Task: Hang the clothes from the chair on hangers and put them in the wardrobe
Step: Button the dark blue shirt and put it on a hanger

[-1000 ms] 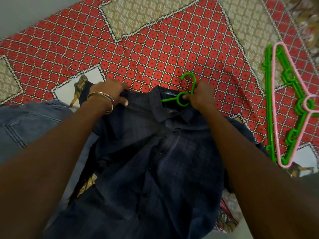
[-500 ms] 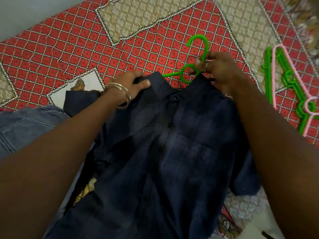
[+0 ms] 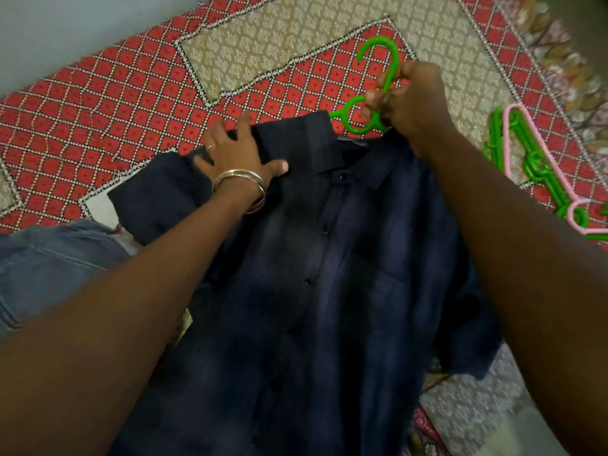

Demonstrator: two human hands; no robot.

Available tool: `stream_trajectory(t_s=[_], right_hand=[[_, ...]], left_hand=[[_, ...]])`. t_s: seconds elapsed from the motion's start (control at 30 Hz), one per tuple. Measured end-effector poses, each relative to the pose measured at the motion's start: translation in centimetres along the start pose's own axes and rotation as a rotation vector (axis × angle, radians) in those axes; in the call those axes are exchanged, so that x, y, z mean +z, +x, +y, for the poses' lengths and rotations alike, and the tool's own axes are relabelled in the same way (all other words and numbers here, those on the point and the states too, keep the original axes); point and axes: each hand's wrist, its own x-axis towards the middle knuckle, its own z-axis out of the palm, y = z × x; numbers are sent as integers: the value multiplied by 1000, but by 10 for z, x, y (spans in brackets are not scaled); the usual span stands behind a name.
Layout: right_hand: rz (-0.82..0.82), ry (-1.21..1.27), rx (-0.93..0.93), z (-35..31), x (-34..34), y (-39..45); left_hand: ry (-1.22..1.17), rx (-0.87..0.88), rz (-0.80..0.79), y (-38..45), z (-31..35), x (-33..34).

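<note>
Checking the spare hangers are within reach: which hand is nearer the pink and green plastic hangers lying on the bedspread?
Right. The right hand grips the green hanger hook just left of the spare hangers; the left hand rests on the navy shirt, farther away.

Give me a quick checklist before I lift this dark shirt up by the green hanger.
1. Right hand grips green hanger at its neck: ok.
2. Hook free of the cloth: ok.
3. Hanger arms seated in both shoulders of the dark shirt: cannot tell, hidden under fabric.
4. Top button fastened: ok, placket looks closed.
5. Left hand still lies flat on the shoulder: not ok, take it off first.
6. Spare hangers lie apart from the shirt: ok.
</note>
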Motion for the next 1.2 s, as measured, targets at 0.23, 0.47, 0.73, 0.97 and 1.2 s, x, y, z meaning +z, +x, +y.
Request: stream_trajectory(t_s=[0.23, 0.47, 0.73, 0.97, 1.2], right_hand=[[245, -431, 12, 27, 3, -1], [479, -584, 211, 68, 31, -95], [159, -516, 313, 130, 62, -191], [-7, -654, 58, 120, 35, -219], [-35, -868, -35, 106, 14, -173]], left_hand=[[98, -298, -208, -31, -36, 29], [240, -210, 128, -68, -32, 45], [-59, -83, -88, -92, -54, 47], [370, 114, -582, -98, -63, 11], [545, 16, -425, -85, -12, -13]])
